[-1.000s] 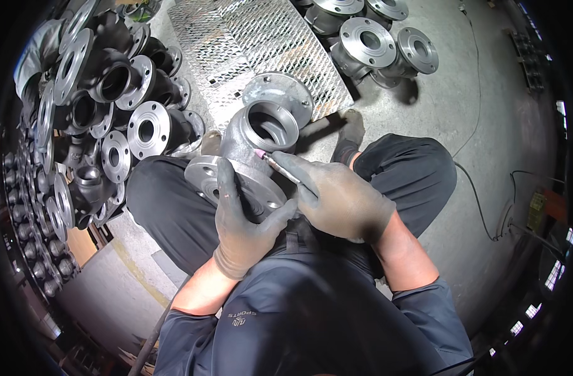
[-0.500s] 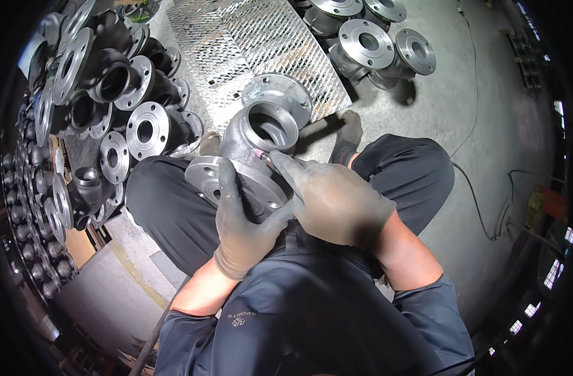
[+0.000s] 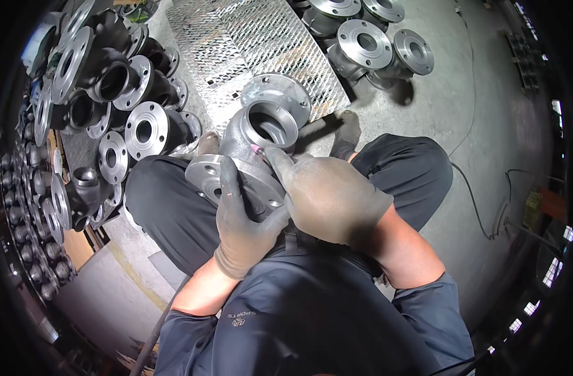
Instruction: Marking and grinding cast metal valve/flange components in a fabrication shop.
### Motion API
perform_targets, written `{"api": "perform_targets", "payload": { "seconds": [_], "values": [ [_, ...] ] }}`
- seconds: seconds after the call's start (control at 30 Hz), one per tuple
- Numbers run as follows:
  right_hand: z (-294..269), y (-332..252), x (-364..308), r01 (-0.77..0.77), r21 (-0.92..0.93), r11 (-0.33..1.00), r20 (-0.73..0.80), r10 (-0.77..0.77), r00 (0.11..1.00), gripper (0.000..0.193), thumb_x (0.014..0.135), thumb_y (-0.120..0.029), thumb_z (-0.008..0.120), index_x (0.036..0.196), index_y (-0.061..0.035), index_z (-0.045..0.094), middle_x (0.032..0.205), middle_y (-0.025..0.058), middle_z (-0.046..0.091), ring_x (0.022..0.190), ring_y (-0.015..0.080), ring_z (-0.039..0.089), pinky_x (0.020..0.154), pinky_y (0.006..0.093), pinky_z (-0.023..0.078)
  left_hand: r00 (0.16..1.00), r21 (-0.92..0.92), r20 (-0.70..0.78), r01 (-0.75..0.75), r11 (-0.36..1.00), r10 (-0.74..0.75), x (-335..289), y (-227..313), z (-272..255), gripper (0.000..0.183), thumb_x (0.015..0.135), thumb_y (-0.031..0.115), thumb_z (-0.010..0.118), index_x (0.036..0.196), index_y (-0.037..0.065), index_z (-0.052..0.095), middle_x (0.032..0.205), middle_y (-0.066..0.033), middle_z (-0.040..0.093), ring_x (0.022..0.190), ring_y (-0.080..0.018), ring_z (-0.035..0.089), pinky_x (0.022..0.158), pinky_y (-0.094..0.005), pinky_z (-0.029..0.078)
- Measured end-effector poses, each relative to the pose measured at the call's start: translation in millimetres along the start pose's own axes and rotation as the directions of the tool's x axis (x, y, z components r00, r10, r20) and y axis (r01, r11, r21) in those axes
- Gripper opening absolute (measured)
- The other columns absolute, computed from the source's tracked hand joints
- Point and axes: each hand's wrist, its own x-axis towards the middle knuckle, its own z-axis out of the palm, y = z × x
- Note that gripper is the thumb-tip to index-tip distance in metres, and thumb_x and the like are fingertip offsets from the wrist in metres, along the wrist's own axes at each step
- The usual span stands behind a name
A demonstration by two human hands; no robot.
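A grey cast-metal valve body (image 3: 237, 139) with a flange at each end and a round open neck stands between my legs. My gloved left hand (image 3: 246, 222) grips its near flange (image 3: 261, 182), forefinger along the flange and thumb reaching toward my other hand. In my gloved right hand (image 3: 333, 197), closed, is a slim grinding tool with a pink tip (image 3: 256, 149). That tip meets the casting, or nearly so, just below the neck's rim. Most of the tool is hidden under the right hand's fingers.
Flanged valve bodies (image 3: 147, 130) are piled at the left, with several more (image 3: 364, 44) at the far right. A silvery tread-patterned metal plate (image 3: 255, 44) lies ahead, beyond the casting. A black cable (image 3: 471, 188) runs over the floor at right.
My right hand and the pink tip have shifted slightly left and up along the casting. My left hand keeps its hold on the flange.
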Motion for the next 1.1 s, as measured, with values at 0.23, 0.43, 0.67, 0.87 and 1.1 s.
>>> {"api": "perform_targets", "payload": {
  "seconds": [0.23, 0.43, 0.67, 0.87, 1.1],
  "values": [
    [1, -3, -1, -0.032, 0.006, 0.999, -0.016, 0.032, 0.999, 0.056, 0.089, -0.003, 0.065, 0.14, 0.0155, 0.054, 0.086, 0.0281, 0.077, 0.081, 0.0458, 0.078, 0.072, 0.0526, 0.063, 1.0, -0.053, 0.008, 0.019, 0.998, -0.019, -5, -5, 2, 0.129, 0.077, 0.031, 0.104, 0.166, -0.019, 0.026, 0.155, -0.0432, 0.054, 0.135, -0.0511, 0.066, 0.111, -0.049, 0.055],
    [3, -3, -7, -0.078, 0.017, 0.997, 0.014, 0.078, 0.997, 0.062, 0.089, -0.004, 0.066, 0.145, 0.0169, 0.053, 0.085, 0.028, 0.077, 0.081, 0.0458, 0.078, 0.072, 0.0526, 0.063, 1.0, -0.023, 0.01, 0.0, 1.0, 0.0, -2, -1, 1, 0.131, 0.076, 0.031, 0.105, 0.167, -0.019, 0.024, 0.158, -0.0424, 0.052, 0.14, -0.0492, 0.064, 0.115, -0.0479, 0.053],
    [9, 2, -11, -0.139, 0.094, 0.986, 0.067, 0.133, 0.989, 0.066, 0.093, -0.005, 0.062, 0.156, 0.012, 0.05, 0.097, 0.0328, 0.075, 0.088, 0.0497, 0.075, 0.082, 0.0562, 0.06, 0.998, -0.05, 0.034, 0.063, 0.997, -0.062, -4, 0, 0, 0.132, 0.077, 0.033, 0.105, 0.167, -0.019, 0.024, 0.162, -0.0427, 0.048, 0.146, -0.0479, 0.06, 0.119, -0.0459, 0.05],
    [17, 9, -13, -0.091, 0.149, 0.985, 0.001, 0.092, 0.996, 0.063, 0.092, -0.004, 0.064, 0.151, 0.0141, 0.053, 0.093, 0.0315, 0.075, 0.086, 0.047, 0.076, 0.079, 0.0545, 0.06, 0.999, 0.013, 0.025, 0.035, 0.999, -0.035, -4, -2, -1, 0.132, 0.078, 0.033, 0.104, 0.168, -0.018, 0.023, 0.167, -0.0415, 0.043, 0.154, -0.0467, 0.052, 0.124, -0.0465, 0.046],
    [35, 19, -25, -0.057, 0.157, 0.986, -0.079, 0.07, 0.994, 0.061, 0.093, 0.0, 0.063, 0.152, 0.0109, 0.054, 0.125, 0.0334, 0.073, 0.116, 0.0456, 0.073, 0.1, 0.0491, 0.06, 0.992, -0.077, 0.04, 0.119, 0.99, -0.116, -9, -7, 3, 0.135, 0.077, 0.036, 0.105, 0.168, -0.018, 0.023, 0.168, -0.0409, 0.043, 0.153, -0.0459, 0.053, 0.124, -0.0464, 0.046]
  ]
}}
